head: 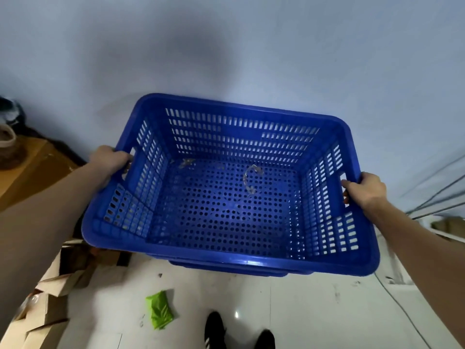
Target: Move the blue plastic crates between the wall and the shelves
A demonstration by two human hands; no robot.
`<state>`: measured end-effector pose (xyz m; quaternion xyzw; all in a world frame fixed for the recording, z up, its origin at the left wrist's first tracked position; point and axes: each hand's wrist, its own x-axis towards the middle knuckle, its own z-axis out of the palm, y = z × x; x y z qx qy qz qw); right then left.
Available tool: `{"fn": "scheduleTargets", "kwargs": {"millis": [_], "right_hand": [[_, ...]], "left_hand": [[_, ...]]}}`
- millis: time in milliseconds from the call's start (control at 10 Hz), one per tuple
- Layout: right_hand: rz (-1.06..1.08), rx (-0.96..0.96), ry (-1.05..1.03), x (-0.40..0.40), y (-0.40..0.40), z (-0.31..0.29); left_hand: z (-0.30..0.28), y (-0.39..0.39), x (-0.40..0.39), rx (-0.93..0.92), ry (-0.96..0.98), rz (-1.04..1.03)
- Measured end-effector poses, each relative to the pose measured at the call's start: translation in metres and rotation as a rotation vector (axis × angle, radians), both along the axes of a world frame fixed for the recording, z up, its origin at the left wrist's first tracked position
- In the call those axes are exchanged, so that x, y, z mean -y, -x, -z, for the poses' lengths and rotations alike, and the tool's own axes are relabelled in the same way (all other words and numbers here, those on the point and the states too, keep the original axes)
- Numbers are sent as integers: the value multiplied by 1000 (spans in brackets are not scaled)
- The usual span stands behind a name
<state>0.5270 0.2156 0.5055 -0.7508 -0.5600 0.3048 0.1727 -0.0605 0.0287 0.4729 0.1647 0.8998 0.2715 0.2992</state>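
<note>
Both hands are on it: the blue crate (226,187) is hanging in the air in front of the pale wall (251,46), held well above the white tiled floor (289,311). The left hand (108,161) is gripping the crate's left end, fingers (124,157) curling over the rim and into the handle slot. The right hand (364,190) is doing the same on the right end, fingers (348,183) hooking through that handle opening, so both grips are closed tight on the plastic. The crate is tilting slightly, its near rim sitting lower than the far one. Inside, a clear scrap of plastic (250,178) is lying on the perforated bottom. A second blue rim (226,269) is peeking out just beneath the crate's near edge. Down on the floor, a crumpled green bag (159,309) is lying near two black shoes (239,333), and cardboard boxes (42,306) are piling up on the left.
</note>
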Motion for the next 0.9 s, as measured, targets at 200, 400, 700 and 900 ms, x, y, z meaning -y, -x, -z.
{"fn": "scheduleTargets", "kwargs": {"millis": [200, 400, 700, 900], "right_hand": [[-57, 57, 34, -3, -1, -1], [-76, 123, 9, -2, -4, -13], [-272, 109, -196, 30, 9, -70], [-463, 10, -248, 71, 20, -105]], "left_hand": [[-51, -54, 7, 8, -43, -21], [-69, -53, 5, -223, 177, 214], [-121, -85, -8, -610, 94, 576], [-152, -137, 22, -540, 96, 863]]}}
